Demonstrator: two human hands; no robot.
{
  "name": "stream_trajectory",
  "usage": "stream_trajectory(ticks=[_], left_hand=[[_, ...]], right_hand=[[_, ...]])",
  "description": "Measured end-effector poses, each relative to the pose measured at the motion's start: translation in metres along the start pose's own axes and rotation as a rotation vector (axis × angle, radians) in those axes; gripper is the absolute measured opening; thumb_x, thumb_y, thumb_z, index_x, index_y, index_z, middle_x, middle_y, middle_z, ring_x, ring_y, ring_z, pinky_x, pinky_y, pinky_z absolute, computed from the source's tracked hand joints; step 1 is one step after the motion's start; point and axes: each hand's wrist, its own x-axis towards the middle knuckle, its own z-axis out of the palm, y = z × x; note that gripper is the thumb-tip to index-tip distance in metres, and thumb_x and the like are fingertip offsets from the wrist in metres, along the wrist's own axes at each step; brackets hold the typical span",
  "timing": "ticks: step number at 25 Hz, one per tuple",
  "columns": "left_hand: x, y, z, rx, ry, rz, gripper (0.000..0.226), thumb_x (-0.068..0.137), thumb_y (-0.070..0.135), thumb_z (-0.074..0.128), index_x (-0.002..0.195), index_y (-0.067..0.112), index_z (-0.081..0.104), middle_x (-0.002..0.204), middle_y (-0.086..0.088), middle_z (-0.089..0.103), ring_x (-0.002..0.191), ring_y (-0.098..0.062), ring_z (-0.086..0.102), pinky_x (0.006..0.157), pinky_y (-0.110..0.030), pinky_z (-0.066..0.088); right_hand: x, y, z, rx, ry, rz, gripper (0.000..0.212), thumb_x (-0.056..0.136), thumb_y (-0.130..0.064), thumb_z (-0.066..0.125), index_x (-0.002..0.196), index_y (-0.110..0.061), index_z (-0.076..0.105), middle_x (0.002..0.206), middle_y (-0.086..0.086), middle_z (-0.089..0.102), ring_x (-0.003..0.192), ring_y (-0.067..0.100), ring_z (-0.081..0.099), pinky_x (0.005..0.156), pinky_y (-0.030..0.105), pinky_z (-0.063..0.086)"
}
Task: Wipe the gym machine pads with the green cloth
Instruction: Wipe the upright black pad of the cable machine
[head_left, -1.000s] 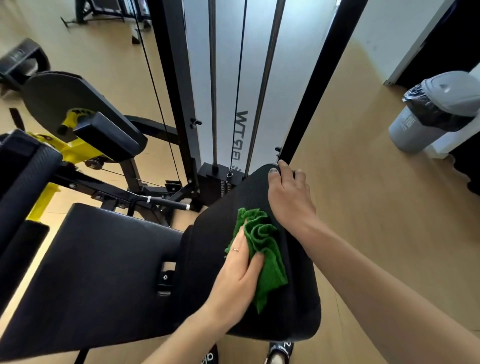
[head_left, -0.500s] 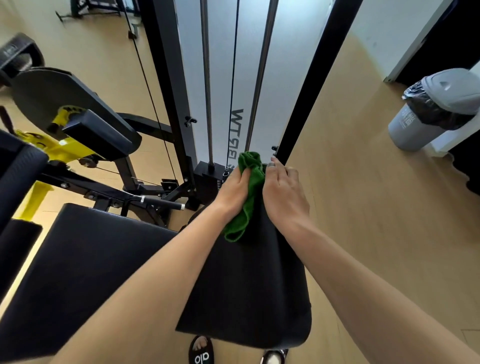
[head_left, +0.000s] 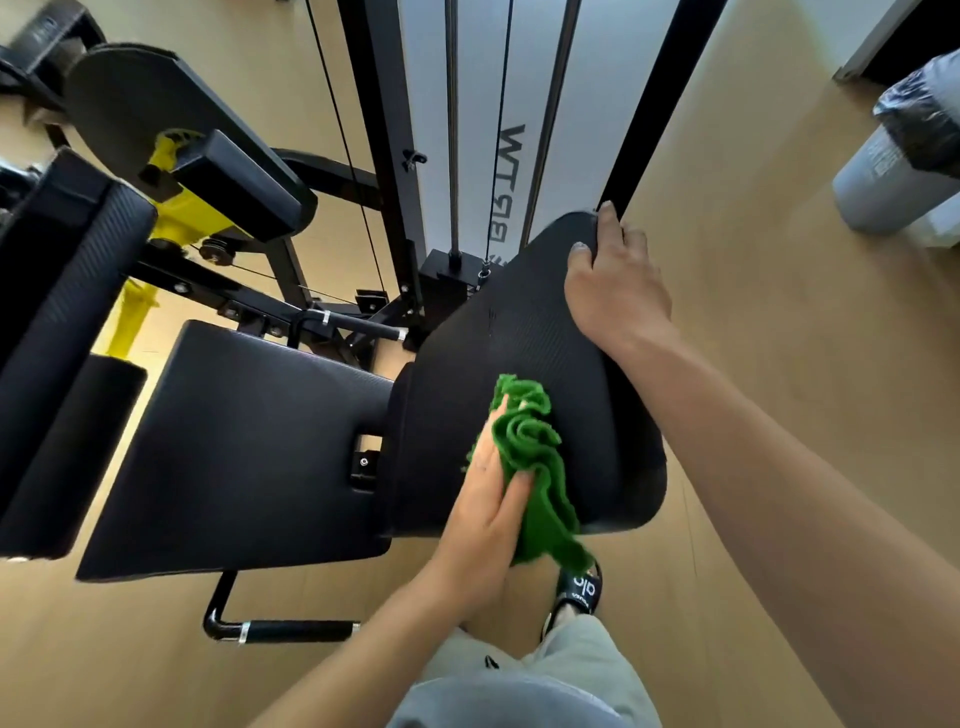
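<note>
A black back pad (head_left: 519, 332) of the gym machine slants toward me, joined to a wide black seat pad (head_left: 244, 447) on its left. My left hand (head_left: 488, 499) grips the bunched green cloth (head_left: 535, 457) and presses it on the lower part of the back pad. One end of the cloth hangs past the pad's near edge. My right hand (head_left: 613, 280) holds the pad's far right corner, its fingers curled over the edge.
The machine's black uprights, cables and white weight-stack cover (head_left: 488, 119) rise behind the pad. Yellow levers and other black pads (head_left: 239, 182) stand at the left. A grey bin with a black liner (head_left: 904, 156) sits at the right on the wooden floor. A handle bar (head_left: 280, 629) lies low.
My left hand has drawn the green cloth down the back pad from its top edge to its lower part. My right hand stays on the top corner.
</note>
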Motion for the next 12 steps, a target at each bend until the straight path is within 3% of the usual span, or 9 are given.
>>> stream_trajectory(ticks=[2, 5, 9, 12], left_hand=[[0.031, 0.001, -0.001, -0.064, 0.032, -0.013, 0.057, 0.099, 0.036, 0.043, 0.153, 0.028, 0.026, 0.158, 0.014, 0.033, 0.146, -0.001, 0.025, 0.123, -0.035, 0.016], [0.094, 0.000, -0.014, 0.013, 0.095, -0.061, 0.050, 0.106, 0.022, 0.040, 0.154, 0.020, 0.026, 0.154, 0.012, 0.032, 0.145, -0.005, 0.028, 0.114, -0.011, 0.019], [0.161, 0.010, -0.032, 0.092, 0.112, -0.172, 0.050, 0.106, 0.031, 0.037, 0.154, 0.021, 0.027, 0.147, 0.006, 0.041, 0.138, -0.009, 0.035, 0.108, -0.018, 0.023], [0.121, 0.007, -0.024, -0.026, 0.126, -0.157, 0.042, 0.105, 0.030, 0.041, 0.147, 0.031, 0.039, 0.138, 0.015, 0.044, 0.129, -0.002, 0.039, 0.112, -0.022, 0.027]], right_hand=[[-0.001, 0.001, 0.001, 0.008, 0.034, -0.006, 0.058, 0.105, -0.034, 0.032, 0.160, -0.022, 0.016, 0.166, 0.009, 0.018, 0.145, 0.036, 0.031, 0.114, 0.043, 0.030], [0.003, 0.001, 0.004, 0.046, 0.095, -0.024, 0.057, 0.103, -0.032, 0.036, 0.158, -0.021, 0.024, 0.163, 0.008, 0.026, 0.142, 0.033, 0.037, 0.112, 0.041, 0.033], [0.008, 0.002, 0.006, 0.087, 0.137, -0.040, 0.056, 0.101, -0.030, 0.039, 0.155, -0.020, 0.031, 0.157, 0.007, 0.036, 0.138, 0.029, 0.042, 0.110, 0.040, 0.035], [0.004, 0.002, 0.006, 0.084, 0.143, -0.044, 0.055, 0.101, -0.030, 0.039, 0.155, -0.020, 0.033, 0.156, 0.007, 0.038, 0.137, 0.029, 0.043, 0.109, 0.039, 0.035]])
